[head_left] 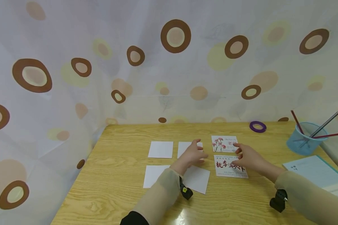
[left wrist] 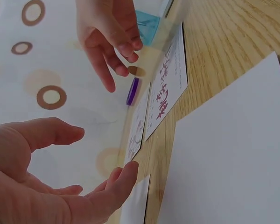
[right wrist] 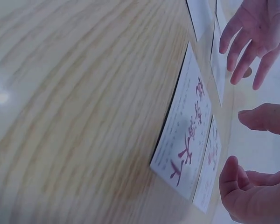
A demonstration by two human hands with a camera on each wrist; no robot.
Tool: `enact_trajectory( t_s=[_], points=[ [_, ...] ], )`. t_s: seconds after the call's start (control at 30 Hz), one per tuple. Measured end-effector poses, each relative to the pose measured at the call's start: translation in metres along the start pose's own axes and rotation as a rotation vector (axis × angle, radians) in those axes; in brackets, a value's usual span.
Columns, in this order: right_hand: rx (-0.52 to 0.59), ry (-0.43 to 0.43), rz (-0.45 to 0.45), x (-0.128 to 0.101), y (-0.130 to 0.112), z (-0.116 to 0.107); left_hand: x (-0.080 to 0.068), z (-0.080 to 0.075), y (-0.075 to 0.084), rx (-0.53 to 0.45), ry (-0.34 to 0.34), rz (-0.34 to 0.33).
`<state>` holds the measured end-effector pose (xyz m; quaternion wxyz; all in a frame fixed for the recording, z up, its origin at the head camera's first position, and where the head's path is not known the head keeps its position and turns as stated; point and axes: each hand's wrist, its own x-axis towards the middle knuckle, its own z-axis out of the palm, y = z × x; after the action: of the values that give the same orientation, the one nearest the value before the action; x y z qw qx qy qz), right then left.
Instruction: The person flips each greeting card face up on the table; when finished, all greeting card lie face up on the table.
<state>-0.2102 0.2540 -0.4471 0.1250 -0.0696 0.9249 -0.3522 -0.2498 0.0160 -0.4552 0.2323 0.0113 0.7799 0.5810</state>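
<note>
Two printed cards lie side by side on the wooden table (head_left: 124,193): a flower card (head_left: 224,143) and, nearer me, a card with red characters (head_left: 230,166). My right hand (head_left: 238,154) hovers over them with spread fingers, holding nothing. In the right wrist view its thumb and fingers (right wrist: 231,172) stand apart above the red-character card (right wrist: 186,140). Left of these lie several blank white cards (head_left: 160,149). My left hand (head_left: 201,150) floats above two of them, fingers relaxed and empty. In the left wrist view a white card (left wrist: 233,154) lies under that hand (left wrist: 105,149).
A purple tape ring (head_left: 257,126) lies at the back of the table. At the right stand a blue mesh cup (head_left: 302,140) with pens and a light blue notebook (head_left: 316,172). A spotted curtain (head_left: 169,62) hangs close behind and to the left.
</note>
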Motion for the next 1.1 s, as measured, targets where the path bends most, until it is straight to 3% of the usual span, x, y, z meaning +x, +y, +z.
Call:
enact_trajectory(
  t_s=[0.4,1.1],
  points=[
    [-0.025,0.015,-0.063,0.025,-0.032,0.010,0.000,-0.032,-0.004,-0.029,0.027,0.025],
    [0.118,-0.028,-0.015,0.057,-0.055,0.029,-0.004,-0.077,-0.014,0.007,0.112,-0.028]
  ],
)
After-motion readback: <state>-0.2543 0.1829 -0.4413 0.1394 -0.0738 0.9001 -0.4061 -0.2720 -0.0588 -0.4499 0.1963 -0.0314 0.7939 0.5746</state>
